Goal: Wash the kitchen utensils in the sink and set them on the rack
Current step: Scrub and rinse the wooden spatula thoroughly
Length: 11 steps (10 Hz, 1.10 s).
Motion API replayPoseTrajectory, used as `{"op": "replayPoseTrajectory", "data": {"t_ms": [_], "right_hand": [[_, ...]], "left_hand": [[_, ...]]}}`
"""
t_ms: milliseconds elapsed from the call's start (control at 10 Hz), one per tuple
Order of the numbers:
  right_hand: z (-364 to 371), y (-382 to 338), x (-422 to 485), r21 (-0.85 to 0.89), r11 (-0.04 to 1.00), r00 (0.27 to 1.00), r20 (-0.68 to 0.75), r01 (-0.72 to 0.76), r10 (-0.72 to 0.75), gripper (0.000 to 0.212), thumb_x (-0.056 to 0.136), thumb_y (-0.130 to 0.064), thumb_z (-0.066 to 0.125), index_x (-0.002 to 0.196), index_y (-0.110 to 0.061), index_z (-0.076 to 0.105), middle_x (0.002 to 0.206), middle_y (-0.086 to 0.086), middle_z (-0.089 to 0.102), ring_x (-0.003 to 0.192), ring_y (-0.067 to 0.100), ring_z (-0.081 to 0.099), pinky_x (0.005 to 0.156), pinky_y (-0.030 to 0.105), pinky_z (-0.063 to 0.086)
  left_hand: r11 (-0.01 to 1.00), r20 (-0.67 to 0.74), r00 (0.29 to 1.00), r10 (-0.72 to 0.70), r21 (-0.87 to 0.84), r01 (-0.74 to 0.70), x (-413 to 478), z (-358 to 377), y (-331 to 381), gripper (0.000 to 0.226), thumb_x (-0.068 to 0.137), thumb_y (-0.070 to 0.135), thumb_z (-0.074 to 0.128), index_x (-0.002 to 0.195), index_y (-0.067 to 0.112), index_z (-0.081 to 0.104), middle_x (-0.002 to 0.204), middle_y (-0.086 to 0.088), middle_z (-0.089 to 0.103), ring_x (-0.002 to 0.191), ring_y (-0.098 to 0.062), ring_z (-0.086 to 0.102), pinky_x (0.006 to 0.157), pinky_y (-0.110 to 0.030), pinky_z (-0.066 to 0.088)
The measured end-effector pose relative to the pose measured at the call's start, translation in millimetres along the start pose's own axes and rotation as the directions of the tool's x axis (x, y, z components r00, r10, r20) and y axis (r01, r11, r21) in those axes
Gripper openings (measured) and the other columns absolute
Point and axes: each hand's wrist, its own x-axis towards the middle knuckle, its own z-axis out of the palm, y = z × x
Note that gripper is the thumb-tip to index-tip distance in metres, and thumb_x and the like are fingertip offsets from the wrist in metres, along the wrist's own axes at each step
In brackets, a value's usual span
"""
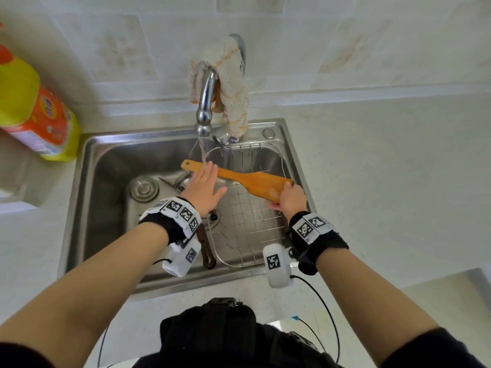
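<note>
On countertop (372, 181), bottle (39, 110) label illegible; right hand (292, 199) fingers clamp wooden spatula (255, 181), left hand (206, 187) fingers lie straight.

You are standing in a home kitchen: a stainless steel sink (106, 166) is set into a pale speckled tabletop (385, 168) under a tiled wall (345, 43), with a running chrome tap (207, 102), a cloth (231, 75) draped over it, a wire rack (247, 221) and a yellow detergent bottle (32, 107).
</note>
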Motion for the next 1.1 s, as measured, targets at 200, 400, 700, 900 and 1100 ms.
{"op": "replayPoseTrajectory", "data": {"t_ms": [200, 400, 700, 900, 1100], "right_hand": [[-6.7, 0.1, -4.3, -0.268, 0.963, 0.996, -0.076, 0.026, -0.048, 0.056, 0.095, -0.029, 0.049, 0.135, 0.006, 0.031, 0.136, 0.02, 0.041, 0.121, 0.029, 0.047, 0.101, 0.034, 0.04], [-29.3, 15.7, 4.6, -0.256, 0.965, 0.971, -0.239, -0.06, -0.003, 0.061, 0.093, -0.02, 0.056, 0.139, 0.004, 0.025, 0.138, 0.019, 0.04, 0.125, 0.03, 0.045, 0.101, 0.03, 0.036], [-32.5, 30.5, -2.9, -0.24, 0.971, 0.984, -0.169, 0.013, -0.055, 0.038, 0.101, -0.01, 0.033, 0.136, 0.006, 0.032, 0.132, 0.023, 0.045, 0.111, 0.037, 0.057, 0.059, 0.017, 0.052], [-35.6, 46.3, -5.8, -0.032, 0.998, 0.989, -0.141, 0.045, -0.049, 0.036, 0.101, -0.01, 0.031, 0.131, 0.006, 0.039, 0.13, 0.028, 0.047, 0.112, 0.041, 0.054, 0.068, 0.03, 0.054], [-43.6, 59.2, -7.5, -0.338, 0.914, 0.921, -0.233, 0.225, -0.312, 0.044, 0.101, -0.016, 0.033, 0.143, -0.004, 0.026, 0.146, 0.016, 0.032, 0.132, 0.028, 0.038, 0.107, 0.034, 0.031]], "left_hand": [[0.982, 0.074, 0.979, 0.189, -0.031, -0.187, -7.4, 3.4, 20.3, 0.067, 0.099, 0.038, 0.031, 0.149, 0.013, -0.006, 0.156, -0.002, -0.014, 0.145, -0.013, -0.011, 0.111, -0.023, -0.007], [0.976, 0.064, 0.996, -0.07, -0.2, 0.081, 1.0, 3.8, 3.5, 0.067, 0.1, 0.036, 0.03, 0.148, 0.005, -0.004, 0.156, -0.01, -0.014, 0.145, -0.022, -0.006, 0.118, -0.035, 0.003], [0.995, -0.128, 0.987, -0.099, -0.003, 0.1, 7.0, 5.7, 11.8, 0.058, 0.099, 0.032, 0.033, 0.149, 0.009, 0.013, 0.157, -0.012, 0.007, 0.145, -0.032, 0.0, 0.118, -0.043, -0.001], [0.991, -0.122, 0.985, 0.123, 0.075, -0.115, -4.1, 10.1, 14.6, 0.034, 0.094, 0.032, 0.045, 0.124, 0.017, 0.048, 0.122, -0.003, 0.05, 0.125, -0.023, 0.04, 0.116, -0.043, 0.015], [0.951, -0.135, 0.955, 0.265, 0.202, -0.235, -11.1, 11.4, 20.3, 0.037, 0.096, 0.028, 0.041, 0.133, 0.024, 0.044, 0.119, -0.003, 0.053, 0.111, -0.022, 0.046, 0.102, -0.036, 0.03]]}}
